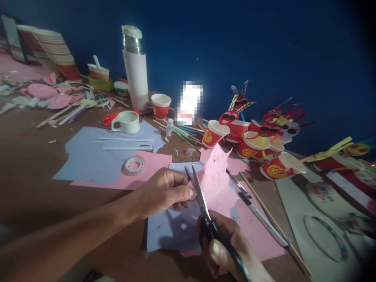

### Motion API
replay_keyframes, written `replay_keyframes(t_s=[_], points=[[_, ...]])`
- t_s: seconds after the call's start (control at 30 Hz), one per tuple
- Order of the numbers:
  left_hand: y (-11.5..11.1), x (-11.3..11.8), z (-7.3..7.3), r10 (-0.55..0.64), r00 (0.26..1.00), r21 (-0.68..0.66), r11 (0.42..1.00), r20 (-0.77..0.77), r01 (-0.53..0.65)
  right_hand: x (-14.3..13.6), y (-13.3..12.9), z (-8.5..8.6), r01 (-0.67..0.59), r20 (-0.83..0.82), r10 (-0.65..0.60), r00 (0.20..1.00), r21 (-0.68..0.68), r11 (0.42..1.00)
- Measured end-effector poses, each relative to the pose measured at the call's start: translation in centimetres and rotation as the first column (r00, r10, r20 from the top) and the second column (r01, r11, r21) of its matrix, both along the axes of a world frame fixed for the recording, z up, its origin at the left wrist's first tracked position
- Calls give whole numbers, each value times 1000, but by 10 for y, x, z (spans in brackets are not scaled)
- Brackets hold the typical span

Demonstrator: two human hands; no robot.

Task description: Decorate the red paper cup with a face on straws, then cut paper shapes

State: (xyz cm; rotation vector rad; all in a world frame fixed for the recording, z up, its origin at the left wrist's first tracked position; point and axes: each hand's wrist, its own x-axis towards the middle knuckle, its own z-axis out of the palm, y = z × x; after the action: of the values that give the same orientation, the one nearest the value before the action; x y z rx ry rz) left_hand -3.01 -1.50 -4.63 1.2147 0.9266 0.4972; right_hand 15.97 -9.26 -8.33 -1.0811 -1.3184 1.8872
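**Scissors (205, 209) meet pink paper (216, 172)**

At the scissors' 10 o'clock, the left hand (169, 192) clamps the paper's edge between thumb and fingers. The right hand (232, 234) has its fingers closed round the scissors, blades slightly apart. The paper rises at 1 o'clock; a tape roll (127, 166) lies at 10, a pen (263, 217) at 3.

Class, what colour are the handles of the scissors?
The scissors have black handles, seen best in the head view.
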Motion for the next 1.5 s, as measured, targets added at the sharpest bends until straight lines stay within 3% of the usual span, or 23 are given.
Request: replay_keyframes(t_s=[0.6, 0.8, 0.93, 1.33, 1.5], points=[[5, -2, 1, -27, 1000, -13, 1000, 7, 27, 2, 0, 3, -18, 46, 19, 999, -22, 1000], [1, -3, 3, -32, 997, 28, 999, 77, 30, 1, -1, 2, 92, -87, -92, 992, -3, 996], [-5, 2, -1, 28, 999, 101, 994, 15, -30, -2, 0, 4, 142, -220, -146, 965, -31, 989], [-12, 17, -10, 88, 995, 163, 982, 43, -94, -7, -5, 1, 82, -401, -81, 913, -15, 997], [-14, 15, -12, 108, 993, 316, 941, 51, -119, -10, -7, -2, 101, -393, -114, 913, -53, 993]])
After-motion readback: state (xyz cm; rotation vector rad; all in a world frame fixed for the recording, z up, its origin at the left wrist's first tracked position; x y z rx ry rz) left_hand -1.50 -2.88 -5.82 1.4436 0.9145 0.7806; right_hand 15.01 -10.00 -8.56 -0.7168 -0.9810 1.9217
